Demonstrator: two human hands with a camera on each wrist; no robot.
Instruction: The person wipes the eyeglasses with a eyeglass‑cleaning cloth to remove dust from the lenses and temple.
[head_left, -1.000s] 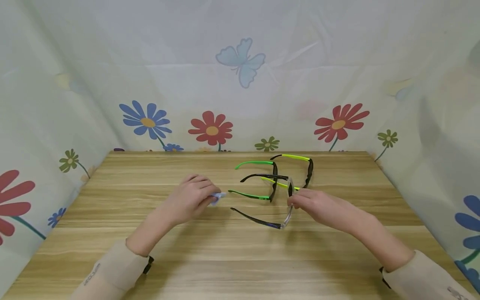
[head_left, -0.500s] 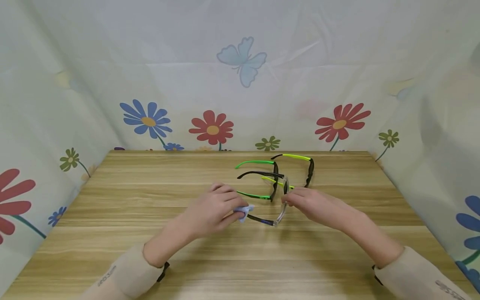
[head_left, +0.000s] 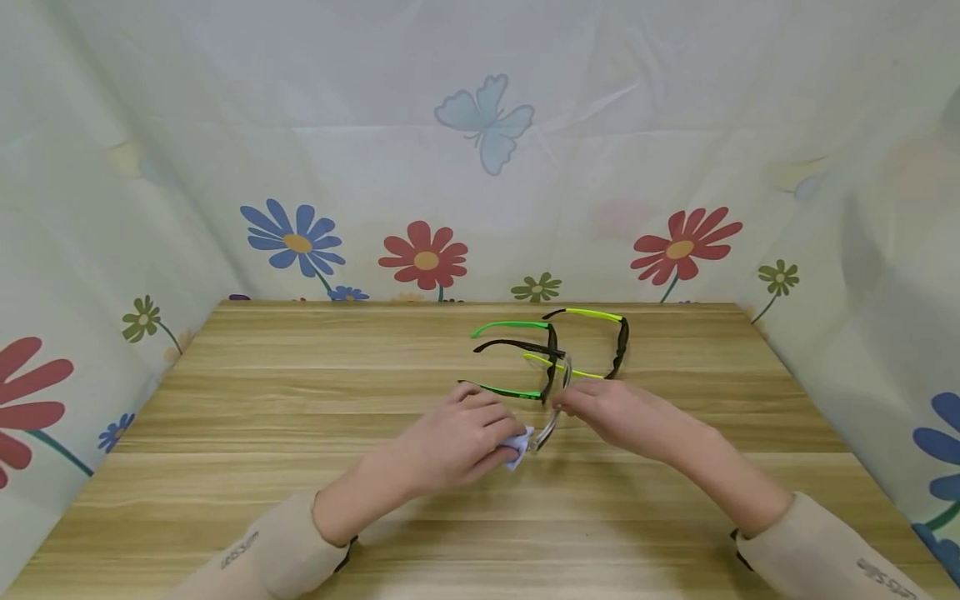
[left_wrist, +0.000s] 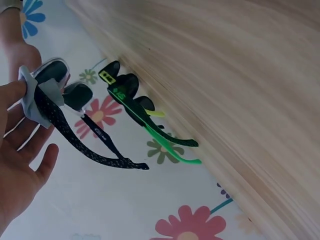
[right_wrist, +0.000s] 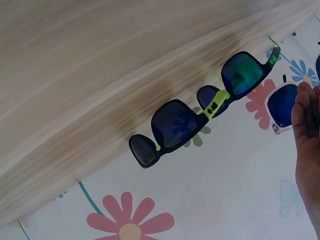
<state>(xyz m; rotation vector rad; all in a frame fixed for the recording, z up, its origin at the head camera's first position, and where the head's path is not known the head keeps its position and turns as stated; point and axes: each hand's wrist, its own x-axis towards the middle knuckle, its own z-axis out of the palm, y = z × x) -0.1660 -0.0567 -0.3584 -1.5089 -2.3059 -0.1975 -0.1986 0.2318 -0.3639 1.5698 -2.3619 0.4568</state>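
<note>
In the head view my right hand (head_left: 630,417) pinches the front of a pair of clear-framed sunglasses (head_left: 547,431) with dark temples, held above the table. A small light-blue cloth (head_left: 517,450) is between the thumb and fingers of my left hand (head_left: 465,437). In the left wrist view the cloth (left_wrist: 29,97) is folded over the speckled dark temple (left_wrist: 75,141), close to the hinge. The other temple (head_left: 517,344) stretches away behind. A blue mirrored lens (right_wrist: 284,106) shows beside my right fingers in the right wrist view; my fingers hide the bridge.
Just behind the held pair, black sunglasses with green temples (head_left: 510,324) stand on the wooden table (head_left: 300,375). Farther back and right are black sunglasses with yellow temples (head_left: 592,314). A flower-printed curtain (head_left: 345,167) encloses the table's back and sides.
My left hand has moved right with the cloth, along the near temple to its hinge end. My right hand has shifted slightly left with the clear-framed sunglasses, which have turned a little.
</note>
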